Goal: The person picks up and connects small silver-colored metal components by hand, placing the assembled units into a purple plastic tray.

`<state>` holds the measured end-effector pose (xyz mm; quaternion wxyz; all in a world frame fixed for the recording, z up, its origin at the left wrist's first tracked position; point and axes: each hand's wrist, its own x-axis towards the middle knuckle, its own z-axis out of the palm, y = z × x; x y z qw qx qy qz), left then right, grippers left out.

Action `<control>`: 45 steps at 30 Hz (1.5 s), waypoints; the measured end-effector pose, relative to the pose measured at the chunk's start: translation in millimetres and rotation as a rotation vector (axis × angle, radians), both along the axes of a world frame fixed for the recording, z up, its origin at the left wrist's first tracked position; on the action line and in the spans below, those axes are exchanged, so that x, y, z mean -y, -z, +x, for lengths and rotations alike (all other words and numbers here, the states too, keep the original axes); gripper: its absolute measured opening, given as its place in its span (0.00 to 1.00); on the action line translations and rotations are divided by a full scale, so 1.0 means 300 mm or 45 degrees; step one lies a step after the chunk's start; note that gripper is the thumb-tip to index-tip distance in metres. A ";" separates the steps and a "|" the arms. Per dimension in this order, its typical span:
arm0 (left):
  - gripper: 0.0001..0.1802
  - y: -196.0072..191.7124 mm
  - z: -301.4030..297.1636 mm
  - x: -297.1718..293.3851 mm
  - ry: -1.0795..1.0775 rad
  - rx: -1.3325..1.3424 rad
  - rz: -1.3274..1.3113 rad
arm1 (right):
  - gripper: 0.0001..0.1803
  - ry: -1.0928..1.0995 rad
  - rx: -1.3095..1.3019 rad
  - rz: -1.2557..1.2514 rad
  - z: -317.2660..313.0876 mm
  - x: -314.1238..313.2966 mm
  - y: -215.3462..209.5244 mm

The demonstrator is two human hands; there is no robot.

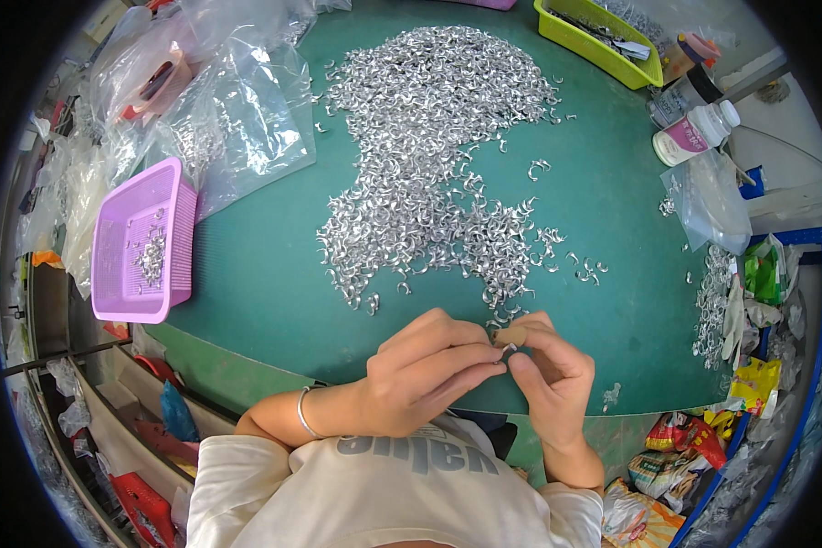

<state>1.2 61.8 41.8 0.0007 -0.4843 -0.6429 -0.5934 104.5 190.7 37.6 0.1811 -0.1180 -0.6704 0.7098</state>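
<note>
Close to the near edge of the green table, my two hands meet. My left hand [429,370], with a silver bangle on its wrist, has its fingers pressed together at a small curved silver metal piece [510,349]. From the right, my right hand [553,367] pinches the same piece between thumb and index finger; a tan wrap [510,336] covers that index fingertip. Just beyond the hands spreads a big heap of loose, silver, crescent-shaped metal pieces [420,173]. A few of them lie right by my fingertips.
A purple plastic basket [184,247] holding some silver pieces stands at the left, beside clear plastic bags [265,119]. Far right are a yellow-green tray [603,68] and a white bottle [699,132]. More silver pieces [711,301] lie along the right edge.
</note>
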 end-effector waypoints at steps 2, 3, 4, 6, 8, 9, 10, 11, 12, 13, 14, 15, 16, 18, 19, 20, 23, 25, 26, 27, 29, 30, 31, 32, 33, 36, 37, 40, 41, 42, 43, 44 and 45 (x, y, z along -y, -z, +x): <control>0.15 -0.002 0.003 0.002 -0.005 -0.011 0.003 | 0.08 -0.003 0.000 -0.013 0.004 0.002 -0.001; 0.15 -0.002 0.005 0.004 -0.007 -0.017 0.004 | 0.07 -0.017 0.012 -0.021 0.003 0.004 -0.005; 0.15 0.001 0.005 0.002 -0.003 -0.022 0.004 | 0.07 -0.026 0.026 -0.024 0.000 0.002 -0.012; 0.15 0.009 0.005 0.001 0.007 -0.032 0.003 | 0.07 -0.043 0.055 -0.062 -0.005 0.005 -0.015; 0.15 0.012 0.004 -0.001 0.005 -0.052 -0.023 | 0.08 -0.042 0.083 -0.107 -0.006 0.006 -0.014; 0.15 0.014 0.002 0.002 0.006 -0.062 -0.036 | 0.08 -0.055 0.081 -0.115 -0.008 0.007 -0.013; 0.15 0.015 0.000 0.000 0.013 -0.054 -0.048 | 0.09 -0.062 0.078 -0.120 -0.010 0.004 -0.010; 0.14 0.017 -0.002 -0.002 0.021 -0.045 -0.062 | 0.09 -0.068 0.077 -0.125 -0.010 0.000 -0.005; 0.14 0.018 -0.003 -0.006 0.029 -0.036 -0.076 | 0.10 -0.073 0.076 -0.086 -0.005 -0.007 0.008; 0.14 0.017 -0.004 -0.011 0.032 -0.036 -0.093 | 0.10 -0.078 0.092 -0.070 -0.003 -0.012 0.012; 0.14 0.015 -0.006 -0.018 0.035 -0.035 -0.110 | 0.10 -0.083 0.109 -0.053 -0.002 -0.018 0.013; 0.14 0.015 -0.008 -0.025 0.037 -0.032 -0.128 | 0.10 -0.088 0.128 -0.038 0.000 -0.030 0.011; 0.14 0.020 -0.010 -0.022 0.019 -0.019 -0.144 | 0.09 -0.106 0.211 -0.014 0.000 -0.045 0.007; 0.13 0.035 -0.018 -0.016 -0.023 0.012 -0.180 | 0.08 0.069 0.307 0.291 0.002 -0.122 0.030; 0.13 0.039 -0.021 -0.016 -0.042 0.044 -0.194 | 0.08 0.156 0.350 0.440 0.005 -0.183 0.053; 0.13 0.040 -0.022 -0.015 -0.062 0.076 -0.211 | 0.08 0.370 0.316 0.415 0.006 -0.278 0.090; 0.11 0.044 -0.020 -0.045 -0.037 0.170 -0.228 | 0.09 0.960 0.312 0.878 0.054 -0.678 0.219; 0.11 0.052 -0.022 -0.068 -0.015 0.191 -0.244 | 0.11 1.155 0.630 1.090 0.060 -0.840 0.248; 0.11 0.055 -0.022 -0.075 -0.027 0.205 -0.250 | 0.12 1.162 0.619 1.170 0.039 -0.881 0.261; 0.11 0.055 -0.021 -0.084 -0.036 0.217 -0.255 | 0.12 1.171 0.608 1.250 0.022 -0.915 0.271; 0.11 0.059 -0.023 -0.095 -0.046 0.232 -0.276 | 0.12 1.152 0.671 1.381 -0.016 -0.947 0.295; 0.10 0.062 -0.024 -0.103 -0.039 0.232 -0.287 | 0.09 1.133 0.738 1.468 -0.019 -0.957 0.302; 0.10 0.063 -0.025 -0.106 -0.039 0.231 -0.302 | 0.08 1.127 0.748 1.474 -0.029 -0.953 0.298; 0.10 0.064 -0.025 -0.112 -0.033 0.239 -0.304 | 0.08 1.125 0.760 1.479 -0.032 -0.952 0.292; 0.10 0.063 -0.023 -0.121 -0.024 0.245 -0.306 | 0.07 1.126 0.773 1.483 -0.031 -0.951 0.283; 0.09 0.062 -0.024 -0.133 0.018 0.342 -0.317 | 0.03 1.023 0.501 1.110 -0.009 -0.869 0.234; 0.09 0.066 -0.024 -0.129 0.022 0.395 -0.324 | 0.03 0.945 0.410 0.909 -0.009 -0.816 0.210; 0.07 0.068 -0.022 -0.140 0.069 0.613 -0.274 | 0.01 0.600 0.216 0.114 -0.015 -0.586 0.106; 0.08 0.065 -0.016 -0.142 0.094 0.667 -0.263 | 0.01 0.460 0.152 -0.075 -0.008 -0.516 0.076; 0.09 0.067 -0.013 -0.153 0.125 0.720 -0.248 | 0.02 0.366 0.164 -0.181 0.000 -0.450 0.052; 0.09 0.068 -0.014 -0.163 0.152 0.770 -0.232 | 0.03 0.269 0.172 -0.288 0.005 -0.393 0.040; 0.10 0.052 -0.025 -0.177 0.177 0.634 -0.304 | 0.05 0.181 0.141 -0.321 0.011 -0.357 0.043; 0.11 0.040 -0.025 -0.190 0.166 0.591 -0.287 | 0.07 0.090 0.110 -0.354 0.015 -0.322 0.046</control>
